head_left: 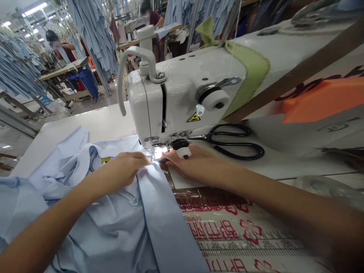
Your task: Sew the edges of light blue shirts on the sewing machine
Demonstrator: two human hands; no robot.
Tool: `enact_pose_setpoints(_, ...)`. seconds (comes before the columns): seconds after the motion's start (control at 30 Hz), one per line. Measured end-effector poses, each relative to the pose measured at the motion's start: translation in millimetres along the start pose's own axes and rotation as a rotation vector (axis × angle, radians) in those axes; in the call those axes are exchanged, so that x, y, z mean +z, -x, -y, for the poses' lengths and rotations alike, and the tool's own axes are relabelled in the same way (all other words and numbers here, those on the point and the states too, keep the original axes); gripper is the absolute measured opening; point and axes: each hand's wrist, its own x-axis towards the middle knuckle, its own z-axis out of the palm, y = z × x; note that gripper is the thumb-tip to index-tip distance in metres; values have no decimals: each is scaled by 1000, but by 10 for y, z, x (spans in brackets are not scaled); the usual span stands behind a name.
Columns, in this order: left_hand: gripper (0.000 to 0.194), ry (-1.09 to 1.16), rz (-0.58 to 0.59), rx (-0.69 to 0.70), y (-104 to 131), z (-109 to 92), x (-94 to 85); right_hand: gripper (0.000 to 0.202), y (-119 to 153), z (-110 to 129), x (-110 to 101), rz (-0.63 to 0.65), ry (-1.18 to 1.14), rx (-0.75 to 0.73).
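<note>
A white sewing machine [176, 91] stands over a light-blue garment [110, 216], its lamp lighting the needle area. My left hand [129, 165] is closed, fingertips pinching the garment's cloth just left of the needle. A long folded blue strip [170, 223] runs from there toward me. On the other side, my right hand [190, 161] has its fingers drawn together beside the presser foot, close to the cloth. The machine's lower knob [183, 149] partly covers it, and what its fingertips grip is unclear. A small yellow patch [105, 160] shows on the garment.
Black-handled scissors [239, 142] lie behind my right hand. A printed ruler strip [250, 244] runs along the table's front under clear film. An orange piece [324, 98] juts in at right. Two people work at tables beyond, among hanging blue garments [93, 38].
</note>
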Motion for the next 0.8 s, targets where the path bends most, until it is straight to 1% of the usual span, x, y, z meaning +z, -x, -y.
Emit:
enact_pose_setpoints(0.07,29,-204,-96,-26,-67,43,85,39,-11,5,6,56,23,21)
enact_pose_setpoints(0.13,20,-376,-201,13,-130,66,236,37,-22,1,15,94,45,35)
enact_pose_setpoints(0.17,19,-416,-255,34,-152,73,311,35,-25,-7,22,104,52,40)
enact_pose_setpoints(0.23,18,-413,-361,51,-171,88,419,30,-21,-41,44,110,53,43)
enact_pose_setpoints(0.3,17,-365,-431,48,-169,107,463,25,-2,-91,72,112,87,33)
enact_pose_setpoints(0.43,16,-306,-465,57,-153,141,453,28,46,-145,87,90,227,-55)
enact_pose_setpoints(0.53,11,-280,-460,34,-153,156,454,25,47,-97,34,143,219,-67)
enact_pose_setpoints(0.6,10,-237,-496,-49,-154,177,470,24,37,-50,-8,193,202,-30)
enact_pose_setpoints(0.7,12,-135,-571,-206,-154,228,501,25,31,-23,-17,214,206,8)
enact_pose_setpoints(0.73,13,-114,-579,-233,-153,245,509,25,32,-32,0,195,197,-1)
enact_pose_setpoints(0.8,13,-110,-571,-246,-150,268,520,27,37,-66,52,114,144,-31)
